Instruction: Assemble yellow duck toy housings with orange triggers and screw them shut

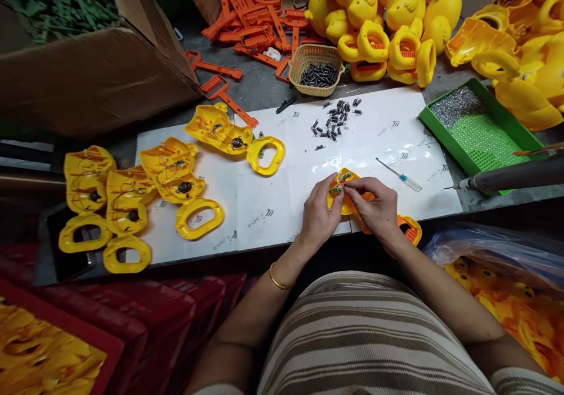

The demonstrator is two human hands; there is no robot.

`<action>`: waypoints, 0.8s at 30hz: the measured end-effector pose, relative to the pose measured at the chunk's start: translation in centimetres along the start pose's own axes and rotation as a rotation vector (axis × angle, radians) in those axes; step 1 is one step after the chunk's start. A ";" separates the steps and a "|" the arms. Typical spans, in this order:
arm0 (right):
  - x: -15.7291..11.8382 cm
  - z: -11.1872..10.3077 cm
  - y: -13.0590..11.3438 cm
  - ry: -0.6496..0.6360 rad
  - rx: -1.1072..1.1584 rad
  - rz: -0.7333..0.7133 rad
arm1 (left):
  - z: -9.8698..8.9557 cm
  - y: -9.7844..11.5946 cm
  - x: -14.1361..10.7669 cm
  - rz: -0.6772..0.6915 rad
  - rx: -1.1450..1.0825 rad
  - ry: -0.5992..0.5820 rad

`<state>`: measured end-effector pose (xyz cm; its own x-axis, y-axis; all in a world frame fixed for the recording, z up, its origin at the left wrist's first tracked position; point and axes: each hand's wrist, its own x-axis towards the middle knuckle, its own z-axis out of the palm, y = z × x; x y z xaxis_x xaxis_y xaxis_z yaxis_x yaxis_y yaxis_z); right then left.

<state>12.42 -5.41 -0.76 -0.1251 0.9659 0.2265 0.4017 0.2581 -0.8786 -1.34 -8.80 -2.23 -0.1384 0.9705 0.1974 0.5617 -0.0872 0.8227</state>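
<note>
Two bare hands meet over a yellow shell near the front edge of a white sheet, close to the person's body. The left hand is partly closed, its thumb and fingers holding the shell's left side. The right hand has its thumb and fingers drawn together at the small green pieces inside the shell; whether it pinches a loose part I cannot tell. A yellow ring handle with an orange grip shows just beyond the right wrist.

To the right of the hands lies a screwdriver with a clear handle. Loose black springs are scattered on the sheet beyond the hands, and behind them a tan basket holds more. Four other yellow shells lie open to the left, wires showing inside, each with a ring handle at its near end. At the right, a green tray has small metal parts heaped at its far end. Orange handles are piled at the back, beside yellow toy figures.
</note>
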 end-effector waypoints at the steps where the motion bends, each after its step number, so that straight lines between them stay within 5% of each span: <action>1: 0.0 0.1 0.0 0.009 -0.003 -0.016 | 0.0 0.0 -0.1 0.002 0.011 0.004; 13: 0.7 -0.2 -1.0 -0.039 -0.203 -0.202 | -0.2 0.6 -0.6 0.101 0.093 -0.003; 19: 1.0 -1.9 -1.6 -0.163 -0.300 -0.284 | -0.3 0.4 -0.8 0.045 -0.066 0.009; 22: 1.2 -4.3 -1.8 -0.168 -0.321 -0.229 | -1.2 0.1 -0.3 -0.080 -0.223 0.030; 24: 1.1 -6.1 -1.7 -0.298 -0.311 -0.074 | -2.1 0.0 0.2 -0.158 -0.322 0.074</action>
<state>17.14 -4.65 3.54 -0.4014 0.9089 0.1127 0.6307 0.3635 -0.6856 -3.13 -9.05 -1.05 -0.2683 0.9597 0.0830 0.2443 -0.0156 0.9696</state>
